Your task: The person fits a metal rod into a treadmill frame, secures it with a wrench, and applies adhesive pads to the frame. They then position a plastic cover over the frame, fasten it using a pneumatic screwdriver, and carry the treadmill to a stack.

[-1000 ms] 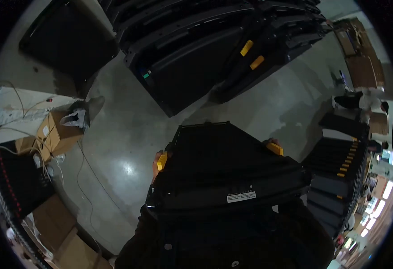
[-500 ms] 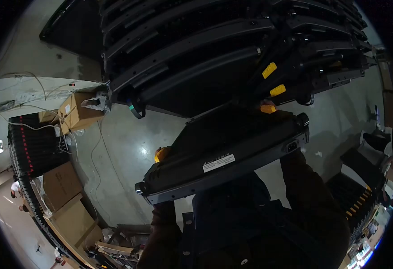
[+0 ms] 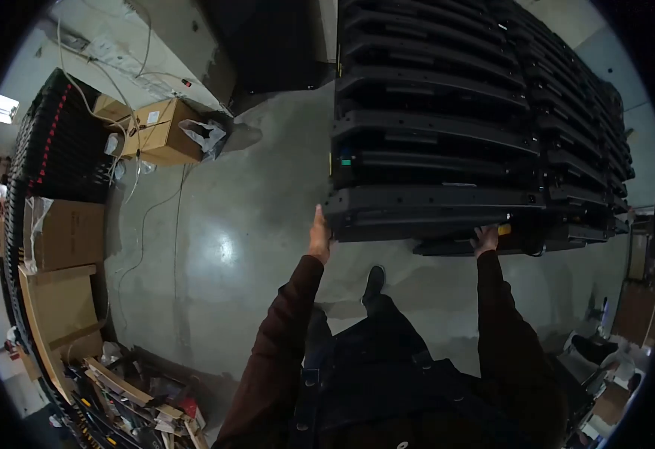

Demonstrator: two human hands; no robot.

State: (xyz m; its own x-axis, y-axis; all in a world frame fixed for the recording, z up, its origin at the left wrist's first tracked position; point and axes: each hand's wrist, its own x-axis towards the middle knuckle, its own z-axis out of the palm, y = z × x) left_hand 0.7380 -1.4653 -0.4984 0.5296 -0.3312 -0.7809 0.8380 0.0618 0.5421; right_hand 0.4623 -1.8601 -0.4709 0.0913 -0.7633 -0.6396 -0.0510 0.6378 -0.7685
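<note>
A black walking pad (image 3: 432,200), a flat machine with a long dark end panel, lies at the near, lower end of a large stack of similar pads (image 3: 447,86). My left hand (image 3: 320,236) grips its left end, with a finger pointing up along the corner. My right hand (image 3: 486,239) is at its lower edge toward the right, fingers partly hidden beneath it. Just beside that hand shows a yellow piece (image 3: 504,229). Another dark pad (image 3: 447,247) sits lower, behind my right hand.
Cardboard boxes (image 3: 164,135) and loose cables stand at the left by a wall. A larger carton (image 3: 73,233) and a long black ribbed stack (image 3: 54,150) are farther left. Scrap wood (image 3: 133,389) lies lower left. Grey concrete floor (image 3: 215,299) spreads around my feet.
The walking pad has moved from in front of my body up against the stack, and its label no longer shows. My arms now reach forward, and the view has turned.
</note>
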